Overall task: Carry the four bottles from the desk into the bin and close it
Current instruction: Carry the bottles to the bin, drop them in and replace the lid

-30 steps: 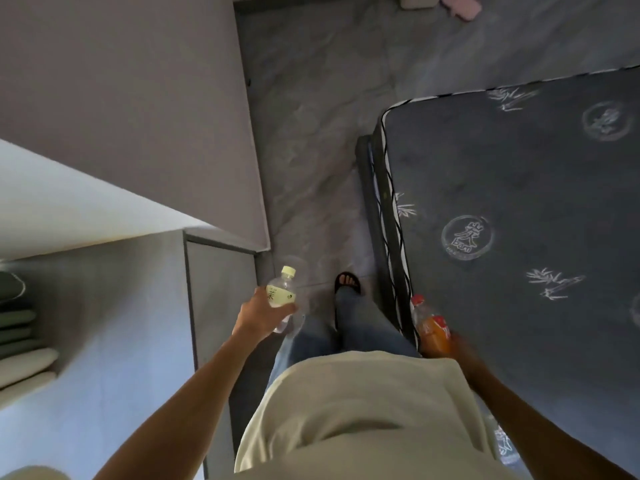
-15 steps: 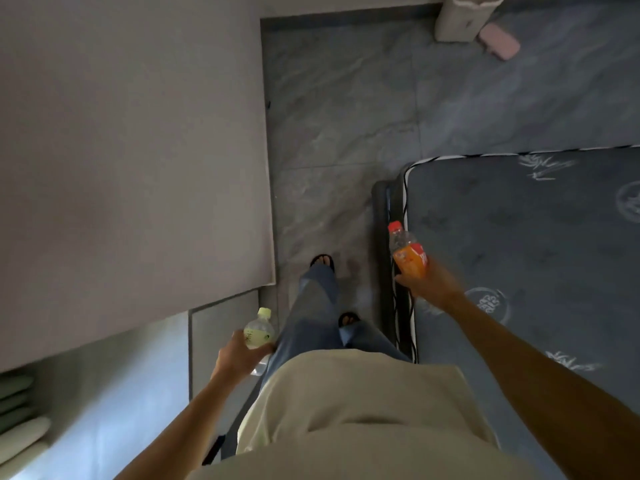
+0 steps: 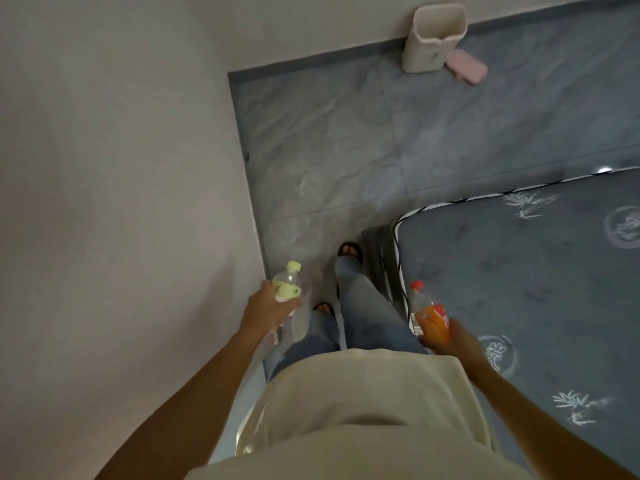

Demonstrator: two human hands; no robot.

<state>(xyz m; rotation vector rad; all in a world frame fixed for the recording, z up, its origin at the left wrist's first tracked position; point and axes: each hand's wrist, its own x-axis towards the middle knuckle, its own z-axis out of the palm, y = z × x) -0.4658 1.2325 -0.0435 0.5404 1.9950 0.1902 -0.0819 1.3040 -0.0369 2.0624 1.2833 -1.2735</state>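
Observation:
My left hand (image 3: 266, 308) grips a clear bottle with a pale green cap and label (image 3: 287, 284), held upright beside my left leg. An orange soda bottle with a red cap (image 3: 431, 315) is in my right hand (image 3: 450, 341), over the edge of the mattress. A cream bin (image 3: 433, 38) stands open on the floor against the far wall. Its pink lid (image 3: 465, 65) lies on the floor just to its right. The desk is out of view.
A grey wall (image 3: 121, 202) runs along my left. A dark patterned mattress (image 3: 536, 289) fills the right side, leaving a narrow strip of grey tiled floor (image 3: 329, 150) leading to the bin. My sandalled feet (image 3: 349, 251) stand in that strip.
I have walked forward along the mattress; the bin and lid have come fully into view. My left hand has swung forward and my right hand has dropped back, each holding its bottle.

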